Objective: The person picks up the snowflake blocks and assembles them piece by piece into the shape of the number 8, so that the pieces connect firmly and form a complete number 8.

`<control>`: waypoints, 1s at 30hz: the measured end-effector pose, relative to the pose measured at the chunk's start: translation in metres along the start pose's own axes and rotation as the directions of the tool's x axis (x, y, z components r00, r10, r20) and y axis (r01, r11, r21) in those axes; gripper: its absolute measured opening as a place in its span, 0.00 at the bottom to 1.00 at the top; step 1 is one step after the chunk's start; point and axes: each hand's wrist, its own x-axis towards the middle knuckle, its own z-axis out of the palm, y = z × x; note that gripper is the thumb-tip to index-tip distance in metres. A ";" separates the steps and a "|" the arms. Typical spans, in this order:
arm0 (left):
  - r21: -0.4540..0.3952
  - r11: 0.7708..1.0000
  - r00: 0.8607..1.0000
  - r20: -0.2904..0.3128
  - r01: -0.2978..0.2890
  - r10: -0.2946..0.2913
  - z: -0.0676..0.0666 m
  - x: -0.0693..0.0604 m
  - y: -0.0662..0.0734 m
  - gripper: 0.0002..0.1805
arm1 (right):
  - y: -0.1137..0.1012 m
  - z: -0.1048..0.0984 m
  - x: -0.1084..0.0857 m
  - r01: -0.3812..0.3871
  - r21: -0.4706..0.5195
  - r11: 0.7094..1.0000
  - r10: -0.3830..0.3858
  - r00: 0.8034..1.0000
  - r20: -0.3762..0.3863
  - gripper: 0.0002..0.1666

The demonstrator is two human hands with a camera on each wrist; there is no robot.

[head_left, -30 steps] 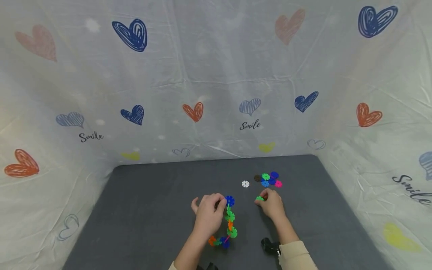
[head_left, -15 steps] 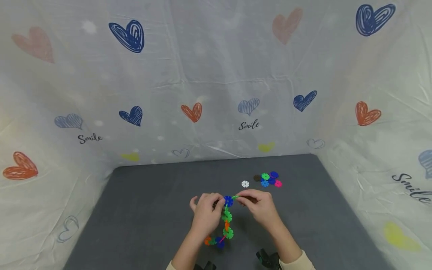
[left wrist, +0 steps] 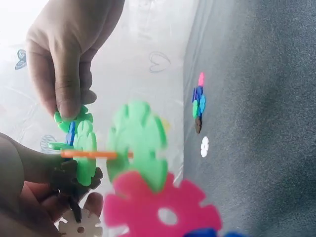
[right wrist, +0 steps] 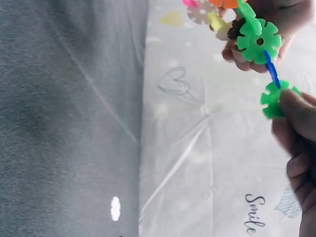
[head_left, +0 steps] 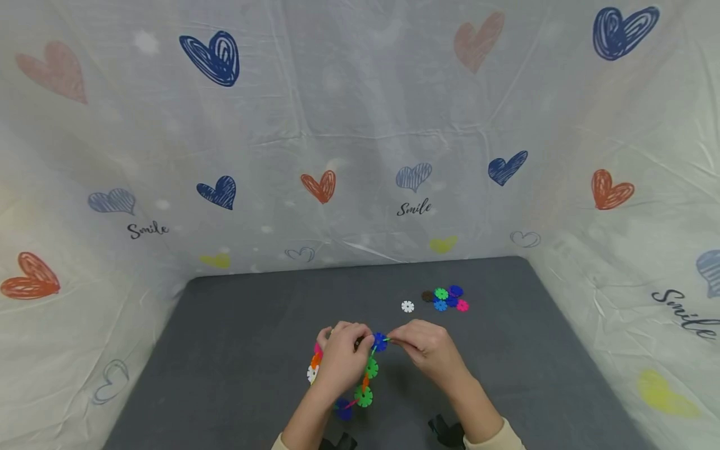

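My left hand [head_left: 344, 359] grips a chain of coloured notched discs near a blue disc [head_left: 379, 342]. Green discs [head_left: 364, 396] and orange ones hang below, and a white disc [head_left: 312, 374] shows left of the hand. My right hand [head_left: 433, 350] pinches a green disc [right wrist: 271, 99] between thumb and finger; in the right wrist view its notched edge meets the blue disc [right wrist: 272, 70]. The left wrist view shows a pink disc [left wrist: 160, 207] and a green disc [left wrist: 138, 143] of the chain up close. The left fingertips are partly hidden behind the pieces.
A loose white disc [head_left: 407, 306] lies on the dark table [head_left: 253, 337]. Right of it sits a small group of discs: brown [head_left: 427, 296], green, blue and pink [head_left: 462, 305]. A curtain with printed hearts stands behind the table.
My right hand came left from beside the chain, bringing its green disc against the blue one. The chain has swung left, and pink, orange and white pieces now show beside my left hand.
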 end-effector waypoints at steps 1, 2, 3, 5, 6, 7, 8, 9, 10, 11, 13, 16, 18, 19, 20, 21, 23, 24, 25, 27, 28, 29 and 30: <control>-0.009 1.000 1.000 0.009 0.006 -0.006 0.000 0.000 0.000 0.15 | -0.001 0.000 -0.001 0.003 -0.004 1.000 -0.003 1.000 -0.001 0.05; -0.018 1.000 1.000 0.014 0.011 -0.011 0.001 0.000 0.000 0.15 | -0.001 0.001 -0.002 0.006 -0.007 1.000 -0.006 1.000 -0.001 0.08; -0.018 1.000 1.000 0.015 0.013 -0.013 0.002 0.000 0.000 0.15 | -0.001 0.002 -0.003 0.006 -0.005 1.000 -0.006 1.000 -0.001 0.11; -0.020 1.000 1.000 0.014 0.021 -0.021 0.003 -0.001 0.000 0.14 | -0.001 0.002 -0.006 -0.005 0.011 1.000 0.005 1.000 0.002 0.09; -0.019 0.999 0.999 0.014 0.029 -0.029 0.004 -0.002 0.000 0.14 | 0.000 0.003 -0.007 -0.022 0.023 0.999 0.022 1.000 0.006 0.06; -0.017 0.999 0.999 0.016 0.038 -0.038 0.004 -0.002 0.000 0.14 | 0.001 0.003 -0.009 -0.043 0.036 0.998 0.043 0.999 0.010 0.05; -0.017 0.999 0.999 0.020 0.048 -0.048 0.005 -0.003 0.000 0.13 | 0.002 0.002 -0.010 -0.061 0.052 0.997 0.061 0.998 0.017 0.08; -0.015 0.998 0.998 0.027 0.058 -0.058 0.005 -0.003 0.000 0.13 | 0.004 0.002 -0.012 -0.078 0.063 0.995 0.077 0.997 0.022 0.12; -0.015 0.998 0.997 0.038 0.067 -0.067 0.005 -0.003 -0.001 0.12 | 0.005 0.001 -0.013 -0.091 0.071 0.993 0.090 0.996 0.024 0.16; -0.011 0.997 0.996 0.049 0.075 -0.074 0.006 -0.003 -0.001 0.12 | 0.006 -0.001 -0.013 -0.102 0.072 0.992 0.101 0.995 0.024 0.18; -0.009 0.997 0.994 0.072 0.083 -0.082 0.006 -0.004 -0.003 0.11 | 0.009 -0.003 -0.014 -0.113 0.060 0.992 0.112 0.994 0.021 0.19; -0.027 0.995 0.993 0.080 0.095 -0.092 0.006 -0.003 -0.006 0.12 | 0.016 -0.005 -0.015 -0.166 0.023 0.986 0.166 0.986 -0.007 0.15; -0.057 0.992 0.992 0.062 0.114 -0.111 0.007 -0.001 -0.010 0.13 | 0.025 -0.002 -0.018 -0.295 0.030 0.955 0.296 0.954 -0.043 0.11; -0.075 0.989 0.991 0.048 0.131 -0.128 0.007 -0.001 -0.012 0.13 | 0.031 0.001 -0.020 -0.384 0.042 0.922 0.386 0.921 -0.057 0.10; -0.096 0.984 0.989 0.032 0.149 -0.147 0.008 0.001 -0.015 0.13 | 0.039 0.006 -0.022 -0.475 0.055 0.878 0.478 0.876 -0.070 0.10; -0.116 0.979 0.985 0.016 0.170 -0.169 0.009 0.001 -0.017 0.13 | 0.048 0.011 -0.026 -0.563 0.067 0.824 0.566 0.820 -0.078 0.10; -0.152 0.967 0.978 -0.010 0.207 -0.211 0.012 0.003 -0.024 0.13 | 0.065 0.023 -0.032 -0.714 0.074 0.697 0.717 0.694 -0.064 0.12; -0.169 0.960 0.973 -0.018 0.225 -0.232 0.013 0.003 -0.027 0.12 | 0.074 0.029 -0.035 -0.769 0.058 0.636 0.771 0.634 -0.049 0.14; -0.181 0.955 0.970 -0.024 0.235 -0.244 0.014 0.004 -0.029 0.12 | 0.081 0.034 -0.037 -0.807 0.031 0.589 0.808 0.588 -0.033 0.15; -0.200 0.948 0.966 -0.022 0.249 -0.258 0.016 0.004 -0.033 0.09 | 0.093 0.044 -0.041 -0.853 -0.044 0.520 0.854 0.520 0.003 0.20; -0.207 0.946 0.966 -0.019 0.249 -0.259 0.016 0.004 -0.033 0.07 | 0.097 0.048 -0.041 -0.868 -0.092 0.488 0.873 0.488 0.023 0.23; -0.211 0.946 0.966 -0.017 0.248 -0.257 0.016 0.004 -0.034 0.05 | 0.100 0.052 -0.041 -0.872 -0.149 0.466 0.884 0.465 0.041 0.26; -0.218 0.943 0.965 -0.015 0.252 -0.262 0.016 0.004 -0.033 0.03 | 0.101 0.054 -0.040 -0.869 -0.207 0.450 0.892 0.448 0.058 0.28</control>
